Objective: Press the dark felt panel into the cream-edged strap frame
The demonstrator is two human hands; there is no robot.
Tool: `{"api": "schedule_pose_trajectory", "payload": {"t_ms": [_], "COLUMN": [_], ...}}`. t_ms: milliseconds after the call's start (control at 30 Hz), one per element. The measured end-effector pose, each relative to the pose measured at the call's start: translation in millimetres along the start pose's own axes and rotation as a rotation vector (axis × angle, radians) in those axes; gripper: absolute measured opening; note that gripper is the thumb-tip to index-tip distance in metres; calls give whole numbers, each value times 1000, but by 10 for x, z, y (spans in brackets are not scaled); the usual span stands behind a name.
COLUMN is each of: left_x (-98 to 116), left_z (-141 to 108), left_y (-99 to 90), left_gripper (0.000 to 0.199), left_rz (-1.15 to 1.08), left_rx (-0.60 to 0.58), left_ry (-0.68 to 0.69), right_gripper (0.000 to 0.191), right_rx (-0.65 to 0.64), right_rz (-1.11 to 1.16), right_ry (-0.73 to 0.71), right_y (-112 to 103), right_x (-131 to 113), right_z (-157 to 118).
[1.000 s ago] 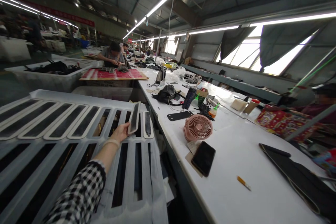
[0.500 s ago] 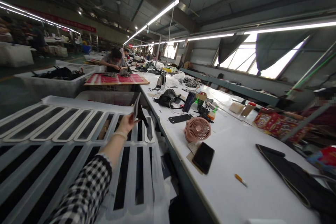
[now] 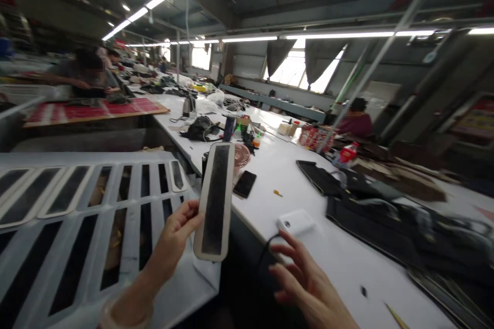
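Left hand [image 3: 173,239] is pinching one bordered strip [image 3: 214,200] between crate [image 3: 132,257] and bench [image 3: 332,247]; right hand [image 3: 304,277] is hovering, fingers loosely apart, near one white device [image 3: 297,222]. Four more strips [image 3: 67,191] are lying on the crate.

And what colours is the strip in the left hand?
The strip has a blackish centre and off-white border, best seen in the head view.

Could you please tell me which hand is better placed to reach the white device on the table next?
Probably the right hand: it looks empty, its fingers spread near the white device, while the left hand holds the pale-edged dark strip.
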State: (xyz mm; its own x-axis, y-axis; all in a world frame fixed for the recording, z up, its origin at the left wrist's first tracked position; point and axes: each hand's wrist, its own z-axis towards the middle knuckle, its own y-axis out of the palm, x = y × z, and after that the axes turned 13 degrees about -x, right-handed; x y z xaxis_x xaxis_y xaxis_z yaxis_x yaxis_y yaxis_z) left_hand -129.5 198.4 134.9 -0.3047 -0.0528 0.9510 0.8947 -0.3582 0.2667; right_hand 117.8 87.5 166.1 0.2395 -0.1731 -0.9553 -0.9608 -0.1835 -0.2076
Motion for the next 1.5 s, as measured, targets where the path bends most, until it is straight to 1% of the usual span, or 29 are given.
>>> {"api": "schedule_pose_trajectory", "payload": {"t_ms": [33,67,100,167,200,267,333,367,433,467,500,567,600,633,667,767,800,833,900,1000,1067,1100,1133,1200,1333,1400,1500], "left_x": [-67,-126,-179,-267,-304,-364,-401,-410,-409,-403,-398,-405,-421,-447,-483,-614,-655,-690,-735,-736,-698,-672,-645,-599,-580,-603,-644], "left_z": [-132,-262,-388,-626,-731,-901,-1017,-1059,-1121,-1145,-1165,-1191,-1196,-1194,-1186,-1122,-1090,-1054,-977,-856,-778,-743,-710,-658,-624,-640,-680], "left_y": [267,519,753,1152,1313,1566,1744,1814,1923,1964,1994,2023,2022,2010,1992,1927,1912,1905,1915,1985,2046,2074,2097,2126,2106,2073,2028], "left_gripper": [21,22,22,22,21,16,16,20,40,49,49,28,17,10,9,17,20,26,45,74,83,83,81,70,41,35,34], "left_rz": [63,121,181,294,344,428,509,551,615,627,620,584,566,553,539,496,465,425,339,255,253,256,259,269,363,416,470], "left_rx": [-59,-127,-200,-347,-417,-535,-620,-661,-733,-774,-814,-858,-851,-820,-760,-521,-466,-440,-455,-506,-526,-542,-562,-587,-564,-571,-601], "left_ry": [-6,-8,-1,54,97,201,318,375,460,475,467,403,353,292,220,-34,-96,-129,-133,-70,-39,-27,-21,-16,-2,14,12], "right_gripper": [81,83,84,86,87,89,89,89,88,88,88,89,89,89,88,84,83,82,83,85,86,86,86,84,83,83,80], "right_rx": [13,71,95,167,208,307,384,410,445,459,464,456,450,444,438,415,412,416,429,445,453,456,458,465,486,465,438], "right_rz": [46,101,163,268,295,266,195,166,125,113,104,100,102,98,87,39,20,-4,-47,-89,-113,-129,-150,-208,-350,-379,-416], "right_ry": [-27,-64,-97,-131,-138,-139,-130,-119,-110,-115,-124,-139,-140,-133,-122,-84,-73,-66,-51,-34,-26,-26,-34,-63,-107,-108,-121], "right_y": [29,51,65,69,59,20,-42,-81,-170,-219,-272,-387,-449,-512,-575,-737,-778,-811,-853,-872,-869,-866,-864,-864,-874,-872,-857], "right_x": [-76,-153,-224,-319,-336,-312,-238,-195,-110,-73,-38,26,57,88,119,204,229,252,296,360,408,435,464,529,652,691,732], "right_z": [-92,-172,-246,-405,-496,-696,-903,-1004,-1193,-1281,-1367,-1533,-1613,-1692,-1768,-1964,-2014,-2054,-2106,-2125,-2114,-2105,-2096,-2079,-2075,-2085,-2091]}}
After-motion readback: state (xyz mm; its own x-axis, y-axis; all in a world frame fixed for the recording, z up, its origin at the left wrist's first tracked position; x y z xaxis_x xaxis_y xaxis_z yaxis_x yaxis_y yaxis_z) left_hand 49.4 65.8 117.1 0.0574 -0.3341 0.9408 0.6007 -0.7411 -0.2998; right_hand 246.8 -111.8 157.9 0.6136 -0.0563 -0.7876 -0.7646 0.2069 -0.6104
